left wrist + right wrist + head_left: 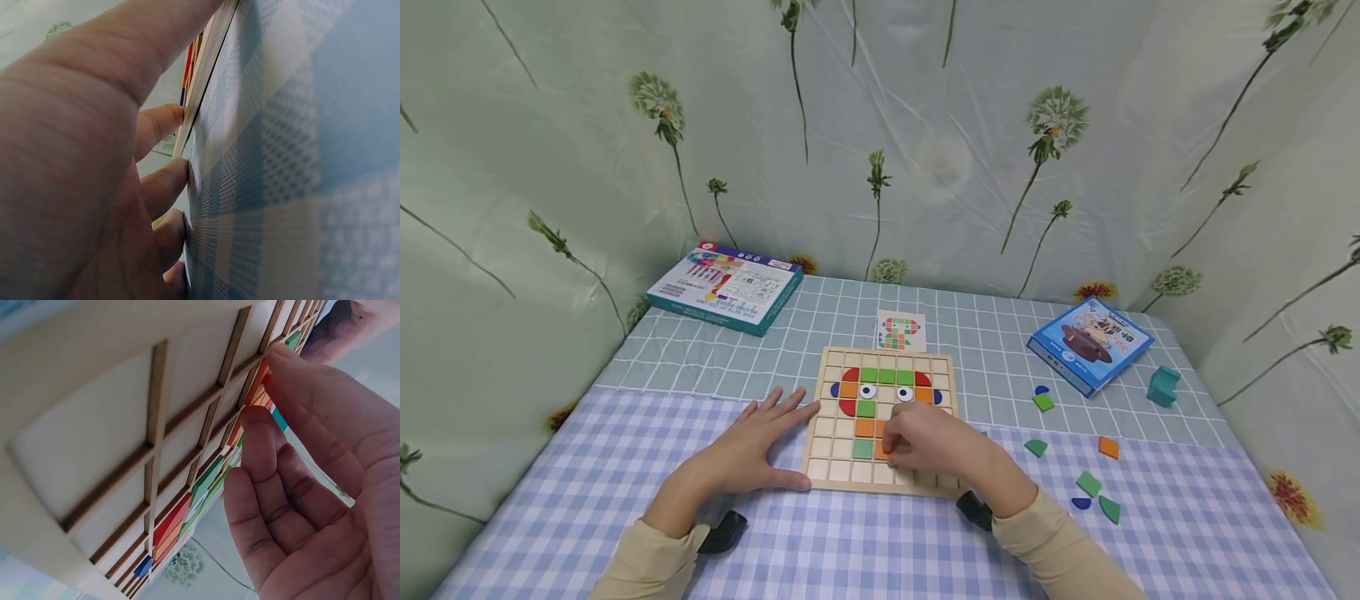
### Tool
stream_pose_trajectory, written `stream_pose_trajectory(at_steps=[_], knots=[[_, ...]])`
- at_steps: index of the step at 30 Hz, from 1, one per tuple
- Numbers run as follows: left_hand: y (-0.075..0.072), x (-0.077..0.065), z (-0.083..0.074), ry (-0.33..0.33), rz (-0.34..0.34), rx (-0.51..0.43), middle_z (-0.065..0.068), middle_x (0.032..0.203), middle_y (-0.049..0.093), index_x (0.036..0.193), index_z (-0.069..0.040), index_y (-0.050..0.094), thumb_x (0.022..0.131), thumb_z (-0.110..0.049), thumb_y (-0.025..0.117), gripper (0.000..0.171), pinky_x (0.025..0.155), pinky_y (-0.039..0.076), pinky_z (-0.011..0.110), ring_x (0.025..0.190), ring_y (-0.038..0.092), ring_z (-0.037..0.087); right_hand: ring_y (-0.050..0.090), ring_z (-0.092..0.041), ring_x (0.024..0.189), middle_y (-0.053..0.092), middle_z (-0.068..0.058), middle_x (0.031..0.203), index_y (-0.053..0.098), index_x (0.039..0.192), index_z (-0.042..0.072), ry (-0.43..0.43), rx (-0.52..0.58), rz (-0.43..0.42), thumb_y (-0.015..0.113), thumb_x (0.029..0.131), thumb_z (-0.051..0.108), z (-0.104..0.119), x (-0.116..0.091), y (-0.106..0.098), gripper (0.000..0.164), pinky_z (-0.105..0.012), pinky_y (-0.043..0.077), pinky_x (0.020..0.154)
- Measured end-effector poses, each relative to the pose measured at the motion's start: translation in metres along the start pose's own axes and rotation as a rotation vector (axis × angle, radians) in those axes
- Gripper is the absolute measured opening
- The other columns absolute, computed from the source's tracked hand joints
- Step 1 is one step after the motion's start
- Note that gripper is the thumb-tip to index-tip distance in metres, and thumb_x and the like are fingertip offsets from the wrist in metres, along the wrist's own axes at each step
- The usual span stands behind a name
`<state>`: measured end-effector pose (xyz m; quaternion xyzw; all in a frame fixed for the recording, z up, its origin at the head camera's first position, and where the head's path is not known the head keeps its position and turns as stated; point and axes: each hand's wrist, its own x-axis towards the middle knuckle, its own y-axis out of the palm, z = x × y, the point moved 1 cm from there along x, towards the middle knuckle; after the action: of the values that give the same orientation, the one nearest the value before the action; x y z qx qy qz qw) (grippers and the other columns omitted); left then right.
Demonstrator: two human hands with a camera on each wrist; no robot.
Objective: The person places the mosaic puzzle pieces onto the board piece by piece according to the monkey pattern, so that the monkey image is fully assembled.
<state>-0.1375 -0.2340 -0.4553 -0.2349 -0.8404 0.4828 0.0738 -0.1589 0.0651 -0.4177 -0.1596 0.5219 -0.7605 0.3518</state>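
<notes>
A wooden grid board (840, 471) lies on the tablecloth, with coloured tiles forming a face in its cells. Two round white eye tiles sit among green, red, orange and blue pieces. My right hand (934, 437) is over the board's lower middle, its thumb and forefinger pinching an orange square tile (257, 387) at a cell. Beside that tile is a teal-green square (862, 448). With fingers spread, my left hand (752, 446) rests along the board's left edge, thumb near the lower corner and fingertips touching the wooden rim (209, 69).
A picture card (901, 331) lies behind the board. To the right are loose green, blue and orange pieces, including an orange square (1108, 447), plus a blue box (1090, 346) and a teal holder (1163, 386). A flat game box (726, 287) lies back left.
</notes>
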Motion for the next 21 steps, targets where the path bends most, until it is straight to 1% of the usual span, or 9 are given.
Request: stream_pose_trajectory(at_steps=[5,9,16,21], knots=[[0.0,0.0,0.0,-0.003,0.004,0.0,0.015,0.179,0.027,0.167,-0.027,0.041,0.077,-0.07,0.087,0.111,0.126,0.012,0.08,0.165,0.013,0.053,0.054,-0.007,0.079,0.066,0.005,0.091,0.081,0.095,0.015,0.035,0.012,-0.004,0.083,0.095,0.019,-0.005,-0.008,-0.005,0.005,-0.021,0.052,0.073],[-0.001,-0.001,0.0,0.002,-0.003,-0.003,0.016,0.178,0.027,0.167,-0.026,0.041,0.076,-0.069,0.087,0.111,0.126,0.012,0.08,0.165,0.013,0.054,0.059,-0.009,0.085,0.071,0.005,0.098,0.081,0.105,0.015,0.088,0.028,-0.037,0.081,0.097,0.02,-0.016,-0.022,-0.015,0.009,-0.024,0.056,0.077],[-0.002,0.0,-0.001,0.004,-0.005,0.0,0.017,0.178,0.027,0.167,-0.026,0.041,0.076,-0.069,0.087,0.111,0.125,0.012,0.081,0.165,0.013,0.054,0.062,-0.013,0.091,0.071,0.004,0.101,0.079,0.115,0.014,0.253,0.049,-0.067,0.083,0.095,0.018,-0.044,-0.059,-0.035,0.021,-0.029,0.059,0.082],[-0.002,0.0,-0.001,-0.002,-0.001,0.0,0.016,0.178,0.027,0.167,-0.026,0.041,0.076,-0.07,0.087,0.111,0.125,0.012,0.08,0.165,0.013,0.054,0.063,-0.013,0.093,0.073,0.003,0.103,0.077,0.119,0.013,0.325,0.058,-0.083,0.084,0.094,0.019,-0.068,-0.09,-0.046,0.026,-0.035,0.061,0.084]])
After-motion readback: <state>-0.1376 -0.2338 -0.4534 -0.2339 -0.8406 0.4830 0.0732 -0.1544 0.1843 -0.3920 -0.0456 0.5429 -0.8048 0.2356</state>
